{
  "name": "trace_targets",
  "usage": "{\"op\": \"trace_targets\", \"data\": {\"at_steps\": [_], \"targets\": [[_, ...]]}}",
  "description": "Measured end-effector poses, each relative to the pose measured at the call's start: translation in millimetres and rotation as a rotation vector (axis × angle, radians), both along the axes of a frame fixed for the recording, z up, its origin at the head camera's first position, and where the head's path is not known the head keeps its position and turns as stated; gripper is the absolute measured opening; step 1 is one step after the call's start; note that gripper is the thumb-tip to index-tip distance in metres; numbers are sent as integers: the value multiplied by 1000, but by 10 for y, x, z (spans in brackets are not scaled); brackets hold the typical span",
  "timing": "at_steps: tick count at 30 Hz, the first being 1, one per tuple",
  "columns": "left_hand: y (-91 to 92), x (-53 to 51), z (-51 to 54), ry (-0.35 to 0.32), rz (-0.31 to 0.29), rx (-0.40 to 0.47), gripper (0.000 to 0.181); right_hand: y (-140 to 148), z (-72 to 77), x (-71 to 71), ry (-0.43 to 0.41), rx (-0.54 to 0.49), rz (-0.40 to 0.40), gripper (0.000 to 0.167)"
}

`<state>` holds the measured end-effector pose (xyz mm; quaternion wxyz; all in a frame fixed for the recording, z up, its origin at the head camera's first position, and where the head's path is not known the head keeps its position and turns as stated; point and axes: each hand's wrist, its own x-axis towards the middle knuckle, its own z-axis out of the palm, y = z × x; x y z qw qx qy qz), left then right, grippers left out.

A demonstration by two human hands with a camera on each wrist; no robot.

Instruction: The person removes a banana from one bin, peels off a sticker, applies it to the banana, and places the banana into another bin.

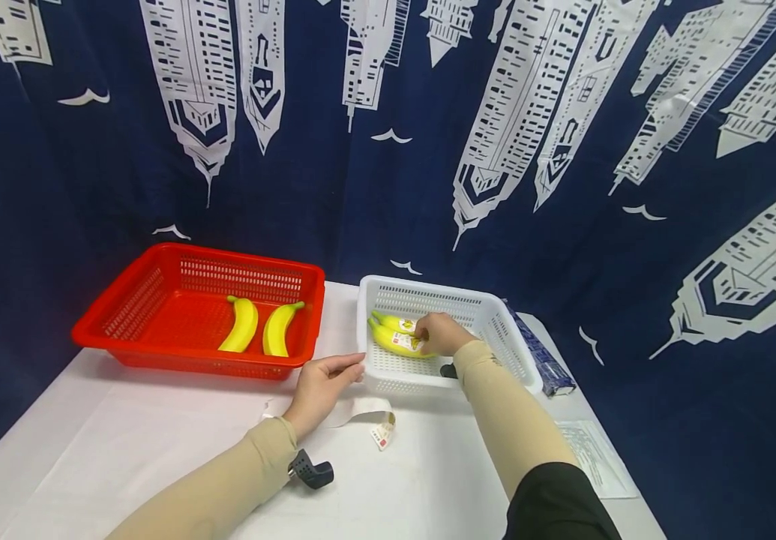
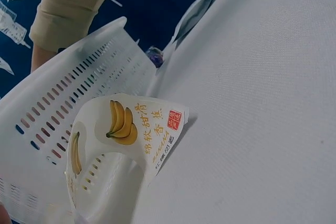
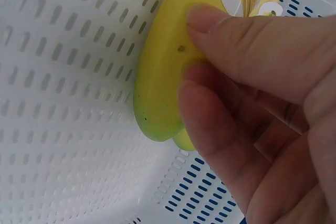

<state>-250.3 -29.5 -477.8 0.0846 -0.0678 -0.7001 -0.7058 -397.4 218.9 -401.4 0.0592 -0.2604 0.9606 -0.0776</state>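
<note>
In the white basket [image 1: 451,382], two yellow bananas [image 1: 397,343] with white paper labels lie together near the left side. My right hand [image 1: 444,334] reaches in from above and grips a banana near its end, thumb and index finger against the peel; this banana [image 3: 160,77] shows a greenish tip in the right wrist view. My left hand [image 1: 320,390] touches the basket's front left corner with extended fingers. Below that hand on the table lies a loose paper banana label [image 1: 382,431], curled like a band; its printed bananas face the left wrist view.
A red basket [image 1: 199,365] with two unlabelled bananas [image 1: 242,326] stands at the left. Beside the white basket's right wall is a dark blue patterned package [image 1: 543,356]. A printed clear sheet [image 1: 597,457] lies at the table's right edge. A patterned navy curtain [image 1: 334,187] hangs behind.
</note>
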Motion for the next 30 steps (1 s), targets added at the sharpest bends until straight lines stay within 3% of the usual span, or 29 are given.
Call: {"op": "trace_targets", "data": {"at_steps": [10,18,25,30], "targets": [[47,-27,0,16,-11,1,28,63,41,12,-9,-10,-13,26],[39,-19,18,-7,-24,5,26,121,149,46,-13,-82,-81,25],[29,10,37,-16,-16,11,26,-41,390,249,16,-386,-113,16],[34,18,30,10,-5,29,26,-298,410,585,47,-678,-78,9]]}}
